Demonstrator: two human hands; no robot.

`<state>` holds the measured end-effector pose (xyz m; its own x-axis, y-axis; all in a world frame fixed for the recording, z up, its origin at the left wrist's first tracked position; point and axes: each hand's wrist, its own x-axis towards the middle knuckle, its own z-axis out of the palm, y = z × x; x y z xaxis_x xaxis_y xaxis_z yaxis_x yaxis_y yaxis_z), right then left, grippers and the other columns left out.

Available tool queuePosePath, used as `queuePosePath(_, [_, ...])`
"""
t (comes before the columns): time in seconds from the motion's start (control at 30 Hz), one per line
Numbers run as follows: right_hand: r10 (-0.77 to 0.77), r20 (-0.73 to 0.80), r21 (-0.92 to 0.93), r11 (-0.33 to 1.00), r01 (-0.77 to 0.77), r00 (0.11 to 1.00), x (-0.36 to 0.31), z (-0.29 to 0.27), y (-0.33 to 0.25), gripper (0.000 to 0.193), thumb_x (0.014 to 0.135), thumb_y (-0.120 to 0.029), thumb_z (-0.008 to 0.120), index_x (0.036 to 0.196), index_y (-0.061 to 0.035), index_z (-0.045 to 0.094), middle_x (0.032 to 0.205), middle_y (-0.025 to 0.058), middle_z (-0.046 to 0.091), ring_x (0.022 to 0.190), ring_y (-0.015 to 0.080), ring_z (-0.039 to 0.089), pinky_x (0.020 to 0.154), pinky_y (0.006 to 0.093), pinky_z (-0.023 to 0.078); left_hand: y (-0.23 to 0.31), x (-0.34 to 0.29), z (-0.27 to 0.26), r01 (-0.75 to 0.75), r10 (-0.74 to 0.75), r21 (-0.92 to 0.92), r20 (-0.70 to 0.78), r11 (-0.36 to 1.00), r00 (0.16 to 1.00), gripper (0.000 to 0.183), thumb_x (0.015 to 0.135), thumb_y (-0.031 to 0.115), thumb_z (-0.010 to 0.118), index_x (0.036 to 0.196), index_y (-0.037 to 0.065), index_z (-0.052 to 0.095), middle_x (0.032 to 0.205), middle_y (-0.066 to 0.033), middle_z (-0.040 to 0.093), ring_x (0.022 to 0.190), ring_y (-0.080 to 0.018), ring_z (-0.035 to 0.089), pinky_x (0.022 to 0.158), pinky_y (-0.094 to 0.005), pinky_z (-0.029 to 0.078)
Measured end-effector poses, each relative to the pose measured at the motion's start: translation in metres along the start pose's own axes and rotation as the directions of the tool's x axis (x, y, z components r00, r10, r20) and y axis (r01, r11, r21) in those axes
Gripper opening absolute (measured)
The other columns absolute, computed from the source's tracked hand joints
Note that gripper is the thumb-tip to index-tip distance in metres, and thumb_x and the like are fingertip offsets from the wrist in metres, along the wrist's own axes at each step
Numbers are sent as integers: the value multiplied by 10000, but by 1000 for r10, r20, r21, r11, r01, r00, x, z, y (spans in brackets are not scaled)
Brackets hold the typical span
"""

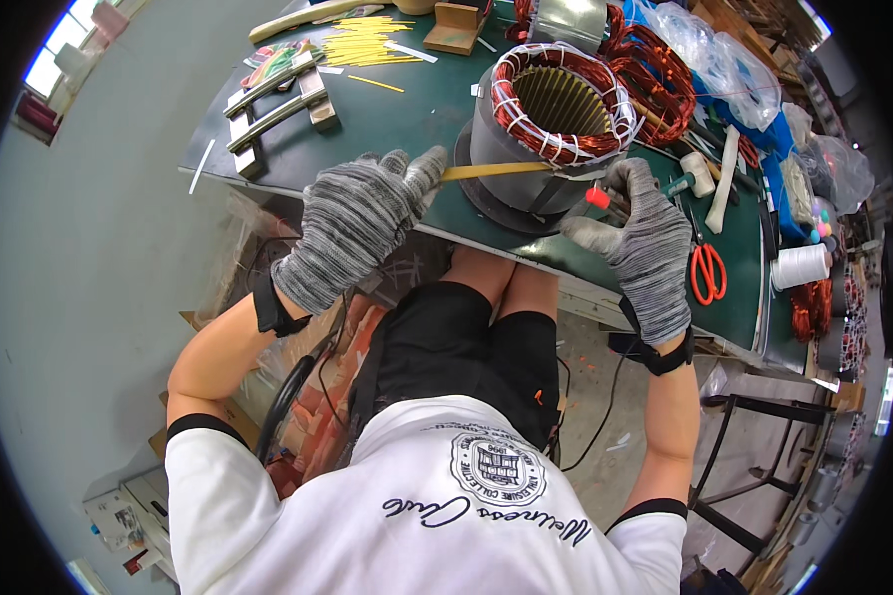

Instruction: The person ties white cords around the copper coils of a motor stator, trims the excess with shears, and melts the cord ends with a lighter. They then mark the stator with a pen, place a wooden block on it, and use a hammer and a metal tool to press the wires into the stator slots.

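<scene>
A motor stator [511, 129] stands upright on a dark round base at the table's near edge. Its grey cylinder is topped by a ring of copper windings [506, 114] bound with white cord, and yellow slot liners show inside. My left hand [362, 218], in a grey knitted glove, is closed on one end of a flat yellow strip [496, 171]. That strip reaches across the front of the stator just below the windings. My right hand [645, 233], gloved alike, is closed by the stator's right side around a small object with a red end [597, 197]; its kind is partly hidden by the fingers.
On the green table [397, 134] lie yellow strips [372, 40], a metal-and-wood stand [280, 107], red-handled scissors [706, 273], a white-headed mallet [698, 175] and a spool of white cord [800, 267]. Copper coils [665, 84] and plastic bags [734, 74] crowd the far right.
</scene>
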<state>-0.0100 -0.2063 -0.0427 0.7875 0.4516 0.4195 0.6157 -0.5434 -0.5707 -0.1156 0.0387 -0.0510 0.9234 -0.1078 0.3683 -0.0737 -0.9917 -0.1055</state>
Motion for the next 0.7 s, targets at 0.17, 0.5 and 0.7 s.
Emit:
queuePosePath(0.17, [-101, 42, -332, 937, 109, 994, 5, 4, -5, 406, 685, -416, 709, 875, -78, 589, 716, 71, 627, 659, 234, 627, 599, 333, 498, 1, -5, 11, 2, -10, -89, -84, 996, 996, 362, 807, 178, 573, 1167, 149, 553, 714, -66, 527, 623, -236, 558, 518, -371, 456])
queuePosePath(0.5, [-295, 4, -426, 864, 269, 955, 12, 10, -8, 323, 707, -305, 656, 916, -62, 609, 665, 78, 607, 615, 247, 610, 550, 358, 482, 5, -8, 10, 49, -49, -17, -6, 999, 999, 410, 795, 176, 580, 1201, 158, 532, 740, -73, 523, 643, -238, 551, 527, -373, 457])
queuePosePath(0.7, [-321, 0, -430, 855, 290, 947, 12, 12, -4, 352, 702, -300, 664, 934, -40, 615, 664, 80, 611, 605, 246, 610, 556, 355, 485, 5, -17, -3, 26, -26, 6, 8, 1000, 1000, 448, 791, 193, 583, 1232, 163, 515, 728, -74, 509, 635, -234, 548, 508, -369, 447])
